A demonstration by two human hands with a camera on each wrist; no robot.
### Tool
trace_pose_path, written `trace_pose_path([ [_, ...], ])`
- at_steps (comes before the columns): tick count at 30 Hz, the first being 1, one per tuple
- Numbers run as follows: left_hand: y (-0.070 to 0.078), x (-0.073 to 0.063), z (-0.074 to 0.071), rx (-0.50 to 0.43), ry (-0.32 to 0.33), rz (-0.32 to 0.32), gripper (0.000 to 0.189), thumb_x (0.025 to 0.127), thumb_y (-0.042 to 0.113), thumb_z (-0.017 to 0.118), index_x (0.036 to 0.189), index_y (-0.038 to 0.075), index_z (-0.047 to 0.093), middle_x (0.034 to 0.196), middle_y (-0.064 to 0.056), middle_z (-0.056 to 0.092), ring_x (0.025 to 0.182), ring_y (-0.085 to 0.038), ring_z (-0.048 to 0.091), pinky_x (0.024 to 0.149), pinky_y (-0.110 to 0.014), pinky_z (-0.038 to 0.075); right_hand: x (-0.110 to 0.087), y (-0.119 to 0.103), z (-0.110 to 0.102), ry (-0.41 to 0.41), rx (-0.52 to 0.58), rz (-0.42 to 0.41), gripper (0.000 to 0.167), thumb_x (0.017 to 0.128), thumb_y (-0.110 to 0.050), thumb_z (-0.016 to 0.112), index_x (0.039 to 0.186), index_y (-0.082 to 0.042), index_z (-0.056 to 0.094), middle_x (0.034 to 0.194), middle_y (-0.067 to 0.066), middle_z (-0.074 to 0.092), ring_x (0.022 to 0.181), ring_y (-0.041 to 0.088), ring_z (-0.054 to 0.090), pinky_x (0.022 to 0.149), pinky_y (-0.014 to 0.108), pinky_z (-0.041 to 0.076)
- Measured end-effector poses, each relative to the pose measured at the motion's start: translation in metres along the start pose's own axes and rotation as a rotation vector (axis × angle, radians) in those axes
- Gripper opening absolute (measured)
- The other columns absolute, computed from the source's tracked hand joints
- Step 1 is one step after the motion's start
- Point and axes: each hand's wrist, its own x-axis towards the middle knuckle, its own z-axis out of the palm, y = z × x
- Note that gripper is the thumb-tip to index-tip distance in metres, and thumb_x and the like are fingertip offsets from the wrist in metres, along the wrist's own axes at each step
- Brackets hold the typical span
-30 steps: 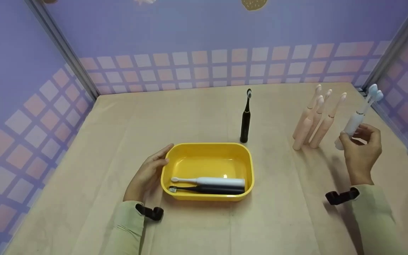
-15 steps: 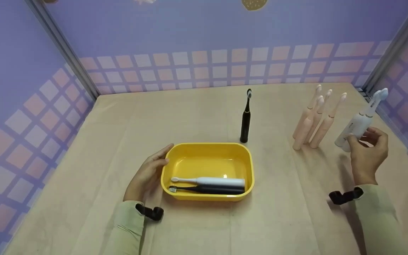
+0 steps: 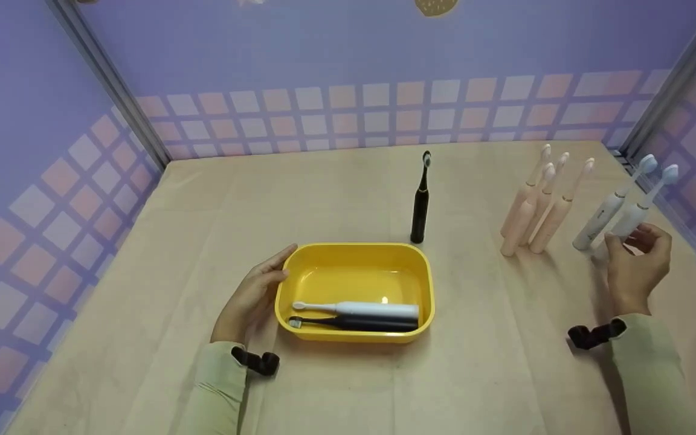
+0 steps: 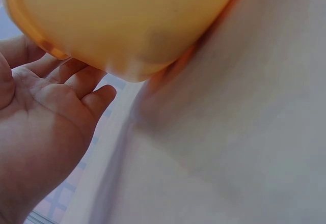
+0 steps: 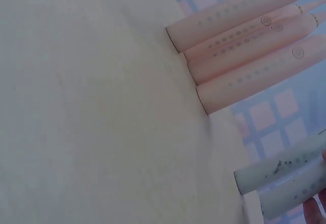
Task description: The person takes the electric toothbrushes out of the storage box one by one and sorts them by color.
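My right hand (image 3: 639, 269) grips a white electric toothbrush (image 3: 631, 220) by its handle at the far right; whether its base touches the table I cannot tell. Just left of it, a second white electric toothbrush (image 3: 600, 219) stands upright and apart. In the right wrist view, the held brush (image 5: 293, 192) and the standing one (image 5: 277, 164) lie close together, with only fingertips showing. My left hand (image 3: 251, 299) touches the left end of a yellow bin (image 3: 354, 249), fingers along the outside, thumb at the rim. A white toothbrush (image 3: 378, 310) and a black one (image 3: 378, 324) lie inside.
Several pink electric toothbrushes (image 3: 550, 223) stand in a cluster left of the white ones. A lone black electric toothbrush (image 3: 419, 217) stands upright behind the bin's right corner. Patterned panels (image 3: 336, 54) enclose the table's back and sides.
My right hand has moved right with its white toothbrush, away from the pink cluster. The two white brushes overlapped before and now stand apart in view. The left hand and bin have stayed put.
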Motion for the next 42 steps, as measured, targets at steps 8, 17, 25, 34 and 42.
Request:
trace_pose_path([
  [8,-0.001,0.002,0.001,-0.016,-0.002,0.010,0.057,0.098,0.004,0.039,0.153,0.012,0.026,0.161,-0.004,0.020,0.146,-0.021,0.025,0.118,-0.037,0.025,0.007,0.006,-0.002,-0.004,-0.027,0.038,0.035,0.085,-0.006,0.068,0.115,-0.020,0.055,0.095,-0.018,0.051,0.090,-0.005,0.051,0.082,0.011,0.045],
  [17,0.000,0.002,0.001,-0.013,-0.006,0.012,0.058,0.098,0.003,0.038,0.153,0.011,0.025,0.161,-0.004,0.018,0.147,-0.020,0.022,0.120,-0.036,0.022,0.017,0.012,-0.001,-0.026,-0.073,0.058,0.033,0.086,-0.008,0.067,0.111,-0.024,0.053,0.091,-0.022,0.050,0.087,-0.007,0.049,0.082,0.013,0.037],
  [25,0.000,0.000,0.000,-0.005,-0.012,0.000,0.057,0.099,0.007,0.040,0.153,0.016,0.027,0.160,-0.001,0.024,0.144,-0.021,0.031,0.114,-0.032,0.034,0.024,0.013,-0.001,-0.055,-0.138,0.072,0.038,0.087,-0.011,0.066,0.122,-0.020,0.053,0.091,-0.024,0.048,0.086,-0.008,0.048,0.075,0.011,0.040],
  [34,-0.001,0.000,-0.001,-0.005,0.005,-0.005,0.057,0.098,0.006,0.040,0.153,0.017,0.029,0.159,0.001,0.025,0.143,-0.019,0.032,0.113,-0.031,0.034,0.026,0.012,0.000,-0.080,-0.152,0.093,0.040,0.089,-0.011,0.064,0.126,-0.019,0.051,0.092,-0.024,0.048,0.089,-0.007,0.048,0.078,0.011,0.040],
  [42,-0.002,0.000,-0.001,-0.014,-0.013,0.014,0.056,0.099,0.006,0.039,0.153,0.015,0.026,0.160,-0.002,0.021,0.145,-0.023,0.029,0.113,-0.032,0.035,0.027,0.014,0.001,-0.084,-0.168,0.097,0.042,0.090,-0.012,0.064,0.129,-0.017,0.051,0.093,-0.025,0.047,0.090,-0.006,0.047,0.078,0.011,0.039],
])
